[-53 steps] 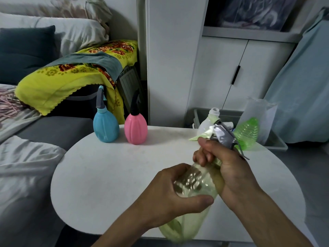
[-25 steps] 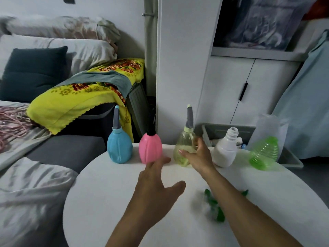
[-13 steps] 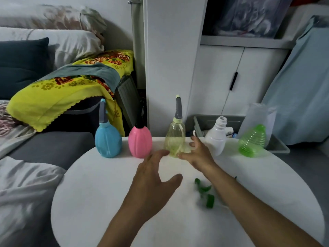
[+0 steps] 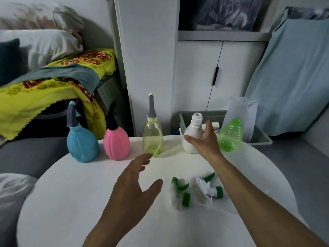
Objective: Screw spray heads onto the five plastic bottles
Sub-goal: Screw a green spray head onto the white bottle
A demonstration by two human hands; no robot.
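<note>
Three of the five bottles already carry heads: the blue bottle [image 4: 81, 143], pink bottle [image 4: 116, 144] and yellow bottle [image 4: 153, 138] stand in a row across the middle of the frame on the white table [image 4: 71, 202]. To their right stand the two bare ones, the white bottle [image 4: 193, 138] with its threaded neck open and the green bottle [image 4: 230, 135] beyond it.

Our right hand [image 4: 206, 141] is spread wide and holds nothing. It sits just in front of the white bottle, thumb toward its left flank and fingers toward its right, and we cannot tell whether skin touches plastic. The bottle stands upright, long axis vertical, directly past the palm, so we judge a short forward closing would take it.

Our left hand [image 4: 135, 189] hovers loose and unladen at lower centre. The two loose spray heads [image 4: 197, 190] lie on their sides just to its right, nearer it than the right hand.
</note>
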